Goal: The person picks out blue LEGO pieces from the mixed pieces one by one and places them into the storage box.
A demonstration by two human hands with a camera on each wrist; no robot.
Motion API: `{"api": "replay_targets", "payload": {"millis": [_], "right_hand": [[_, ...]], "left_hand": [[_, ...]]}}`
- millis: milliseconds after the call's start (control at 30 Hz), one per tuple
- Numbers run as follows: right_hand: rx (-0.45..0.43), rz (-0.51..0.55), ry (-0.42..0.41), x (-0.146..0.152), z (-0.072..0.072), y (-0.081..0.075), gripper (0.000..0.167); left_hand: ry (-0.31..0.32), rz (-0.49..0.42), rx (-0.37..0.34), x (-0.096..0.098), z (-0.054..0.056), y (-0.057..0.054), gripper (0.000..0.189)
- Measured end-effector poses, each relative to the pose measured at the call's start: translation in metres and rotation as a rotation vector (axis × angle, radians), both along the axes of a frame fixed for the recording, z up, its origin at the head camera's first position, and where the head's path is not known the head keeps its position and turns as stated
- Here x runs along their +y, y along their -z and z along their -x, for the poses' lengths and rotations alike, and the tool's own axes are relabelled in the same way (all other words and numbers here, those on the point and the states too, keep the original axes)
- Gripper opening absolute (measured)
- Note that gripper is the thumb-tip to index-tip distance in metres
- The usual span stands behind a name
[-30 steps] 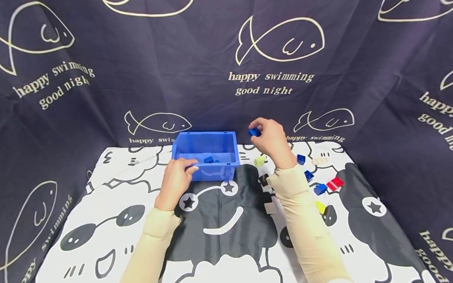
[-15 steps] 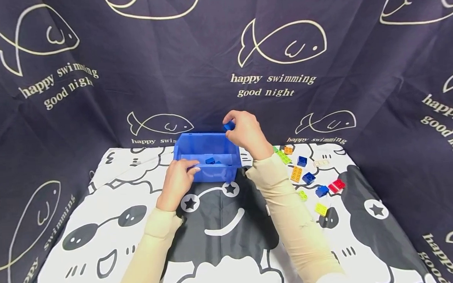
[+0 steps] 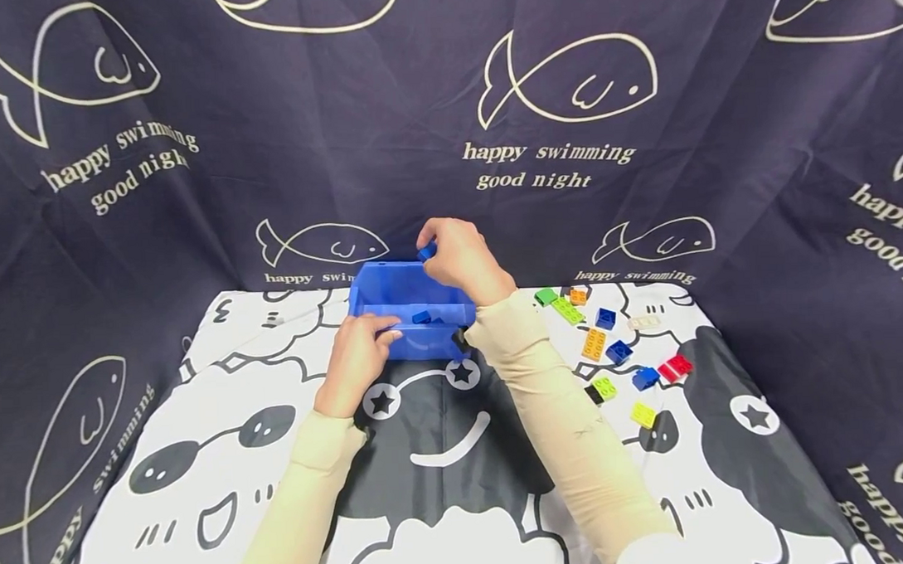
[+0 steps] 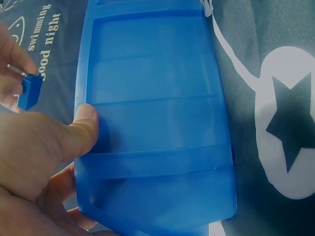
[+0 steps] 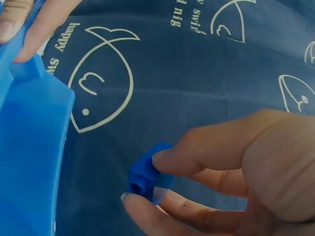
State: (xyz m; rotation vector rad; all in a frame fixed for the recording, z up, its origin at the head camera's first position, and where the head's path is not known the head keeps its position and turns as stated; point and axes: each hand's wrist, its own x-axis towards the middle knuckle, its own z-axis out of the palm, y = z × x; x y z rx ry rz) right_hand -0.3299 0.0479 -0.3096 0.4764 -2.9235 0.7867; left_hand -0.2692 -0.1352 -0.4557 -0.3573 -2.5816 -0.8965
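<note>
A blue plastic bin (image 3: 424,343) stands at the back middle of the table, with a blue building brick (image 3: 421,317) inside it. The left hand (image 3: 359,356) grips the bin's front wall near its left corner; in the left wrist view the thumb (image 4: 84,125) lies over the rim and fingers are behind. Above the bin's back edge, the right hand (image 3: 461,257) pinches another blue building brick (image 5: 145,172) between thumb and fingertips. The right wrist view shows a stud on this brick, clear of the bin wall. The right forearm hides part of the bin's right side.
Loose bricks lie right of the bin: green ones (image 3: 568,311), an orange one (image 3: 593,343), blue ones (image 3: 619,352), a red one (image 3: 675,368), a yellow one (image 3: 643,415) and a pale one (image 3: 644,322). A dark fish-print cloth (image 3: 569,228) hangs behind the table.
My right hand has moved left with the blue brick, from right of the bin to above its back edge. Bricks once hidden by the right arm now show. The left hand stays on the bin.
</note>
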Motion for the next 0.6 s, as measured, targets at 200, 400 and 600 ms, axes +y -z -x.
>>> {"api": "replay_targets", "payload": {"millis": [200,400,600], "right_hand": [[-0.072,-0.028,0.015,-0.011,0.005,0.003,0.025],[-0.087,-0.050,0.006,-0.018,0.009,0.009,0.026],[-0.105,-0.065,0.015,-0.024,0.013,0.016,0.020]], "left_hand": [[0.002,0.005,-0.010,0.000,0.000,-0.001,0.022],[-0.001,0.012,0.002,0.000,-0.001,0.000,0.023],[-0.017,0.015,0.006,-0.001,-0.002,-0.002,0.022]]}}
